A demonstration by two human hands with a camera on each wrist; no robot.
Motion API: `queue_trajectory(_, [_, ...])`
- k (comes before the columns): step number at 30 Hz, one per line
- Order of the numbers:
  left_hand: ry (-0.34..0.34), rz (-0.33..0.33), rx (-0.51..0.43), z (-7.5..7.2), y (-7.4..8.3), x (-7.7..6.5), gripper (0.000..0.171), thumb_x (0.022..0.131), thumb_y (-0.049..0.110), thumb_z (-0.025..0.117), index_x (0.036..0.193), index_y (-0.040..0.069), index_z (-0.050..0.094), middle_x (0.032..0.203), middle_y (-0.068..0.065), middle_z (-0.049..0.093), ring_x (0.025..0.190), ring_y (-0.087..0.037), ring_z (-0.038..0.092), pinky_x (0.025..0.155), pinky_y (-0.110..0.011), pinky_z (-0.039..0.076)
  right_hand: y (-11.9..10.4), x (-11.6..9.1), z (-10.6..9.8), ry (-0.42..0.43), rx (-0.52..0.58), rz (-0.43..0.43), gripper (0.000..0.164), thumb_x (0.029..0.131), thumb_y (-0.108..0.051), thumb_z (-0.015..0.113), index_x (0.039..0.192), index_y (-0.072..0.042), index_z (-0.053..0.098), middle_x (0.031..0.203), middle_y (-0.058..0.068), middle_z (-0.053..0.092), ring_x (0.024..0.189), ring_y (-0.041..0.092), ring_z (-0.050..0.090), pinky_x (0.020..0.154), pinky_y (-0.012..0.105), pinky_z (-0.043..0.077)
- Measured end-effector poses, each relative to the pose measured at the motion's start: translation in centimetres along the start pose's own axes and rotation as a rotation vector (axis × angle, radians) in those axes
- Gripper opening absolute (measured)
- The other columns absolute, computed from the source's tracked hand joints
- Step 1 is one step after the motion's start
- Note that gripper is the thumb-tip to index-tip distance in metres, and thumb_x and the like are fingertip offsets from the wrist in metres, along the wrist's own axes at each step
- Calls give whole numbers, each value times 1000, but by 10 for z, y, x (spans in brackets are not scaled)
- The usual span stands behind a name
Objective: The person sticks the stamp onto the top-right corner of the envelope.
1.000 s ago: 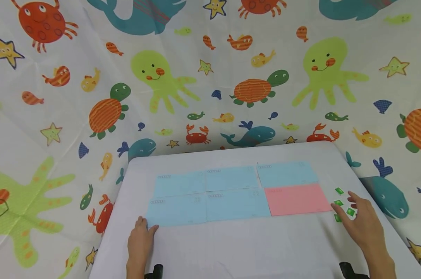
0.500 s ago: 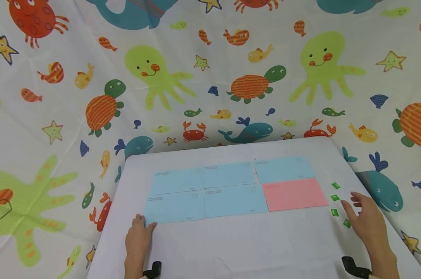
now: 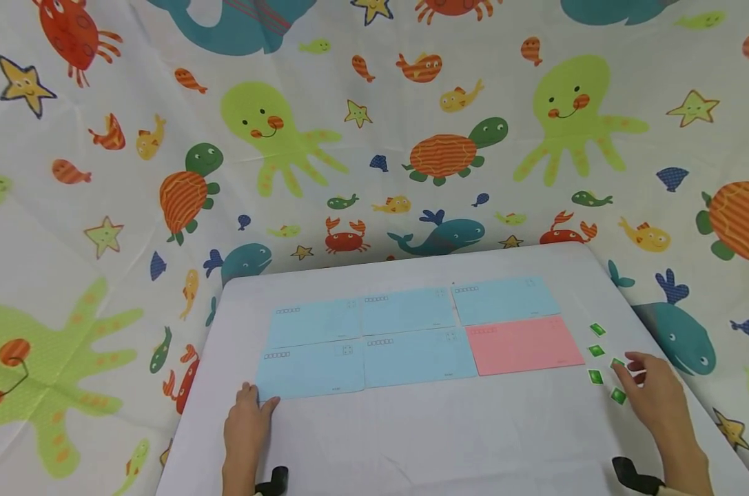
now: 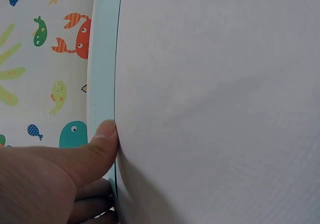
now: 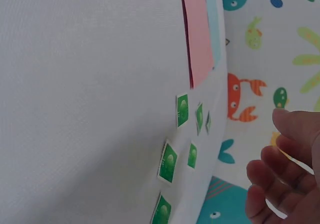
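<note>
On the near left corner of the lower left blue envelope [image 3: 312,372], my left hand [image 3: 247,424] rests with its thumb along the near edge; its other fingertips are partly hidden in the left wrist view. My right hand [image 3: 659,396] hovers at the right side over small green stamps [image 3: 596,377]. Its fingers are loosely bent and apart, with nothing between them in the right wrist view. One green stamp [image 3: 618,363] shows right by the thumb tip in the head view. Several stamps [image 5: 168,161] lie loose and apart on the white table, beside the pink envelope [image 3: 523,348].
More blue envelopes [image 3: 408,310] lie in two rows with the pink one, edges nearly touching. The white table [image 3: 424,441] has rounded far corners. Behind and beside it hangs a cloth printed with sea animals [image 3: 442,158].
My right hand has drawn right, off the stamps, then shifted slightly, so stamps it covered now show. The left hand stays on the envelope corner. The head view has tilted slightly.
</note>
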State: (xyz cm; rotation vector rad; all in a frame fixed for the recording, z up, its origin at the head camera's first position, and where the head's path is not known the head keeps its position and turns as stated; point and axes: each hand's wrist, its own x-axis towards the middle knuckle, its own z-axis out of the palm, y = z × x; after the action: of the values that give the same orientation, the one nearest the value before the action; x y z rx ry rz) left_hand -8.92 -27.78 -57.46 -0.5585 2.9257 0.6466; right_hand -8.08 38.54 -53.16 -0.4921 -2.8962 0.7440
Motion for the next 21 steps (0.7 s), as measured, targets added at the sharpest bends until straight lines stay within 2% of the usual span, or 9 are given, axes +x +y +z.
queue_trajectory(4, [7,-4,-2,2,-1,2,68,95,22,68,140,-20,40,151,-40,28,140,-56,30,112,-65,31,7,3,6,-22,-4,27,47,98,-17,63,129,15,49,108,32,51,92,39,51,57,16,41])
queue_trajectory(10, [-4,-13,-1,3,-2,3,68,96,23,67,141,-20,39,151,-40,28,140,-56,31,111,-64,31,13,5,14,-66,-13,54,48,98,-18,63,128,15,49,108,32,49,92,41,52,65,34,51])
queue_trajectory(12, [-10,-17,3,3,-2,4,69,96,23,68,141,-20,39,151,-40,28,140,-56,30,112,-64,31,15,5,16,-82,-9,55,49,98,-20,64,129,16,48,108,33,49,92,41,53,66,37,53])
queue_trajectory(21, [-19,-25,-2,2,-2,5,69,96,24,67,141,-20,39,152,-40,27,142,-55,28,113,-64,29,23,10,27,-144,9,10,46,96,-16,66,126,16,51,105,31,53,90,38,57,62,33,53])
